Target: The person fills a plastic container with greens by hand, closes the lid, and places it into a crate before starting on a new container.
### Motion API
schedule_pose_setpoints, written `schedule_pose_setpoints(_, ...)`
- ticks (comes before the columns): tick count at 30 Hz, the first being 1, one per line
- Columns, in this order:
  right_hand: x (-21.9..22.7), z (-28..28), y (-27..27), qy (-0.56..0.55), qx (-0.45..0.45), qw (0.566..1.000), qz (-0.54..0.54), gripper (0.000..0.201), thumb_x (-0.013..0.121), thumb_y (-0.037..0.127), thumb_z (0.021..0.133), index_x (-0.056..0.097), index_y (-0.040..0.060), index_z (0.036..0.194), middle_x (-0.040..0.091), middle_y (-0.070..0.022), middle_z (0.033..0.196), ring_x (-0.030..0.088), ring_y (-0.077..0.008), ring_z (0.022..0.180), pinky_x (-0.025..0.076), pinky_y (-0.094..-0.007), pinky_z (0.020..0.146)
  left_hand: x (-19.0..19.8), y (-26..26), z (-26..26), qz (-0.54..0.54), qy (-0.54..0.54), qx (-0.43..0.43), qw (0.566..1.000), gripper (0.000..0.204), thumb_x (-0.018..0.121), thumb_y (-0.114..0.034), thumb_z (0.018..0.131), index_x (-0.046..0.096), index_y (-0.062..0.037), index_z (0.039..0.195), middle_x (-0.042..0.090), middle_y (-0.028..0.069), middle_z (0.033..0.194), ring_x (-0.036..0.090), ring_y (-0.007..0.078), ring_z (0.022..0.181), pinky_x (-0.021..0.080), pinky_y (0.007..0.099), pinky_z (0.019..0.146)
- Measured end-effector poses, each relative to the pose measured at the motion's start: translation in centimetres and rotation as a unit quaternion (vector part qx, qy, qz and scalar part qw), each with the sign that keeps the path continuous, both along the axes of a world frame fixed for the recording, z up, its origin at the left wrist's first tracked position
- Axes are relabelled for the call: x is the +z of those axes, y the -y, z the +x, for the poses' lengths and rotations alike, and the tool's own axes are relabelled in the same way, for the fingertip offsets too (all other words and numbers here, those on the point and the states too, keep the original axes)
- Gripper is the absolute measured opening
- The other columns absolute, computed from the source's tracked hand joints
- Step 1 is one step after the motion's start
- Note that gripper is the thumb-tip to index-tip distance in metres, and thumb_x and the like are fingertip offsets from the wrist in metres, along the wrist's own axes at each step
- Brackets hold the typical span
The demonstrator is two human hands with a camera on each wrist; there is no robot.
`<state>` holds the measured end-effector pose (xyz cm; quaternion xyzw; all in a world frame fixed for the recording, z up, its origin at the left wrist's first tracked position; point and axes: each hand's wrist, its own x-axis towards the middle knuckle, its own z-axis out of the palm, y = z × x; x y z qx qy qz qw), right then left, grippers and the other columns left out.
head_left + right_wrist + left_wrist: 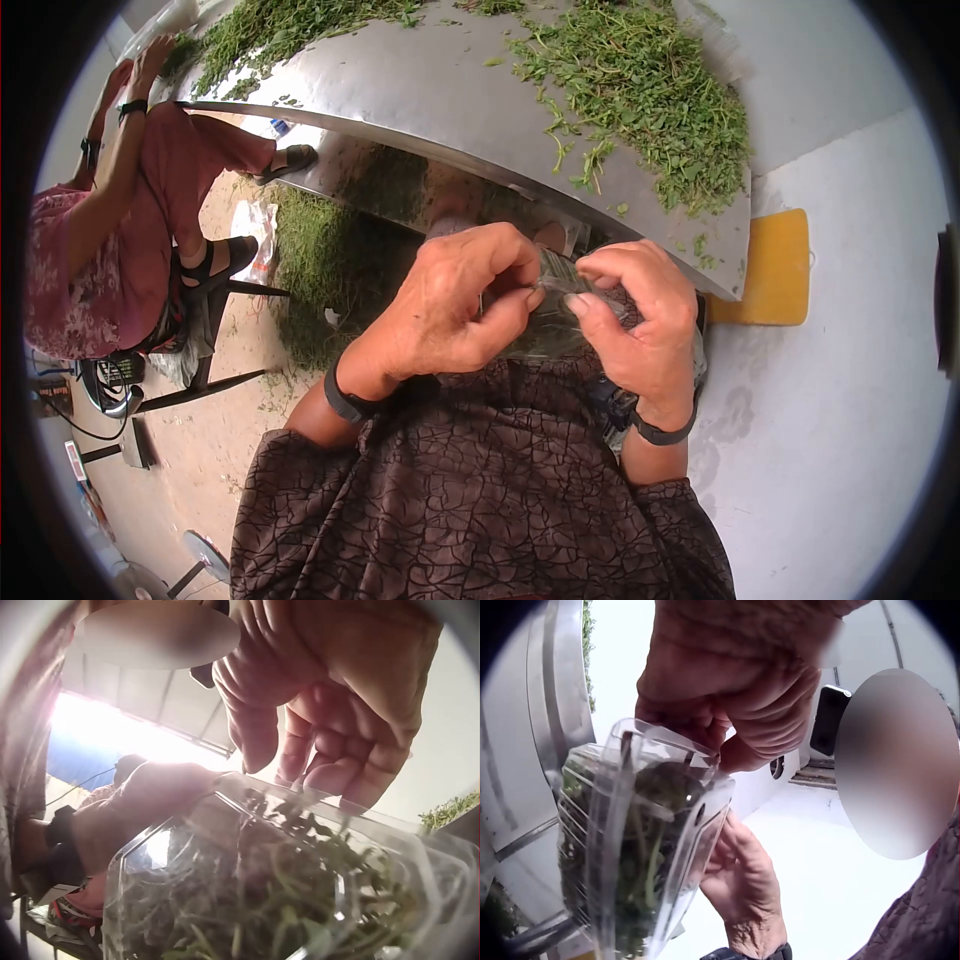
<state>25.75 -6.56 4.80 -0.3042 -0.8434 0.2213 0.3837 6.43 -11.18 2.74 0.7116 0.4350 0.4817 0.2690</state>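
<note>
A clear plastic clamshell box (641,840) packed with leafy green stems is held up between both hands, over the lap. At one end of its rim, my left hand (455,300) pinches the plastic between thumb and curled fingers. Opposite it, my right hand (645,325) grips the rim with bent fingers and thumb. Both fingertips come close together at the box's edge in the head view. Seen from the right wrist, the greens (300,900) show through the clear plastic. In the head view the hands hide much of the box.
A metal table (440,90) stands ahead, with a heap of greens (650,100) at right and another (280,40) at far left. More greens (310,260) lie on the floor. A yellow board (780,270) leans by the wall. Another person (120,230) sits at left.
</note>
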Motion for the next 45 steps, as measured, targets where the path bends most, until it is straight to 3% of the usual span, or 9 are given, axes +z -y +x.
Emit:
schedule_pose_setpoints(5, -0.4, 3.0, -0.8, -0.034, -0.025, 0.998, -0.051, 0.049, 0.073, 0.031, 0.077, 0.059, -0.0013, 0.111, 0.061, -0.0160, 0.115, 0.060, -0.0284, 0.100, 0.046, -0.0361, 0.088, 1.2, 0.4, -1.7, 0.032, 0.088, 0.071, 0.993, 0.013, 0.060, 0.002, 0.071, 0.050, -0.0023, 0.079, 0.051, 0.0041, 0.071, 0.048, 0.0146, 0.058, 0.038, 0.0267, 0.053)
schedule_pose_setpoints(7, -0.7, 3.2, -0.7, -0.070, -0.026, 0.993, -0.096, 0.054, 0.072, 0.036, 0.078, 0.058, -0.0020, 0.113, 0.061, -0.0161, 0.116, 0.060, -0.0270, 0.102, 0.045, -0.0358, 0.090, 1.3, 0.4, -1.9, 0.031, 0.104, 0.077, 0.991, 0.012, 0.060, 0.001, 0.074, 0.050, -0.0026, 0.080, 0.051, 0.0021, 0.072, 0.047, 0.0110, 0.059, 0.037, 0.0244, 0.053)
schedule_pose_setpoints(9, -0.5, 3.7, -0.4, -0.102, -0.018, 0.974, -0.203, 0.070, 0.069, 0.048, 0.080, 0.053, -0.0051, 0.123, 0.060, -0.0157, 0.117, 0.059, -0.0231, 0.105, 0.044, -0.0342, 0.092, 1.5, 0.3, -1.7, -0.037, 0.228, 0.089, 0.969, 0.009, 0.059, -0.001, 0.081, 0.050, -0.0034, 0.083, 0.050, -0.0028, 0.075, 0.044, 0.0040, 0.063, 0.035, 0.0200, 0.056)
schedule_pose_setpoints(14, -1.0, 3.5, -0.4, -0.180, 0.013, 0.933, -0.311, 0.086, 0.070, 0.052, 0.078, 0.043, -0.0097, 0.131, 0.059, -0.0141, 0.118, 0.058, -0.0192, 0.105, 0.044, -0.0319, 0.091, 1.5, -1.4, -0.6, -0.082, 0.361, 0.058, 0.927, 0.007, 0.057, -0.003, 0.088, 0.050, -0.0028, 0.088, 0.050, -0.0045, 0.079, 0.044, 0.0018, 0.069, 0.037, 0.0182, 0.061)
schedule_pose_setpoints(22, -1.7, 3.3, -2.3, -0.249, -0.011, 0.907, -0.339, 0.058, 0.068, 0.034, 0.084, 0.051, -0.0067, 0.122, 0.060, -0.0042, 0.097, 0.052, -0.0080, 0.084, 0.041, -0.0222, 0.073, 0.8, -5.1, -0.5, -0.129, 0.358, 0.000, 0.925, 0.012, 0.054, -0.016, 0.094, 0.053, -0.0044, 0.094, 0.049, -0.0043, 0.076, 0.043, 0.0043, 0.068, 0.037, 0.0196, 0.064)
schedule_pose_setpoints(25, -1.8, 3.4, -3.4, -0.283, -0.022, 0.902, -0.325, 0.046, 0.065, 0.027, 0.087, 0.053, -0.0058, 0.117, 0.058, -0.0007, 0.085, 0.048, -0.0051, 0.073, 0.038, -0.0204, 0.064, 1.3, -6.4, -0.3, -0.179, 0.457, -0.010, 0.871, 0.022, 0.047, -0.025, 0.099, 0.056, -0.0054, 0.099, 0.056, -0.0036, 0.079, 0.050, 0.0056, 0.072, 0.041, 0.0192, 0.068)
schedule_pose_setpoints(36, -1.5, 3.3, -7.7, -0.247, -0.079, 0.922, -0.289, 0.031, 0.062, 0.024, 0.087, 0.060, -0.0027, 0.101, 0.053, 0.0032, 0.075, 0.041, -0.0030, 0.066, 0.033, -0.0209, 0.057, 0.4, -11.5, -2.3, -0.212, 0.286, -0.026, 0.934, 0.023, 0.055, -0.027, 0.095, 0.061, -0.0049, 0.096, 0.055, -0.0058, 0.078, 0.049, 0.0031, 0.070, 0.039, 0.0187, 0.062)
schedule_pose_setpoints(39, -2.1, 3.8, -7.9, -0.267, -0.069, 0.916, -0.292, 0.031, 0.061, 0.027, 0.088, 0.061, -0.0029, 0.099, 0.051, 0.0046, 0.073, 0.039, -0.0028, 0.065, 0.030, -0.0210, 0.056, 0.5, -12.3, -3.2, -0.251, 0.292, -0.061, 0.921, 0.018, 0.057, -0.022, 0.094, 0.062, -0.0042, 0.091, 0.055, -0.0055, 0.077, 0.049, 0.0038, 0.068, 0.040, 0.0186, 0.062)
schedule_pose_setpoints(45, -2.6, 4.4, -8.8, -0.280, -0.082, 0.900, -0.323, 0.035, 0.062, 0.030, 0.088, 0.062, -0.0031, 0.097, 0.047, 0.0067, 0.071, 0.037, -0.0023, 0.062, 0.027, -0.0206, 0.055, 3.1, -13.4, -4.2, -0.289, 0.121, -0.066, 0.947, 0.018, 0.060, -0.008, 0.080, 0.064, 0.0041, 0.093, 0.064, 0.0039, 0.077, 0.057, 0.0078, 0.066, 0.045, 0.0216, 0.060)
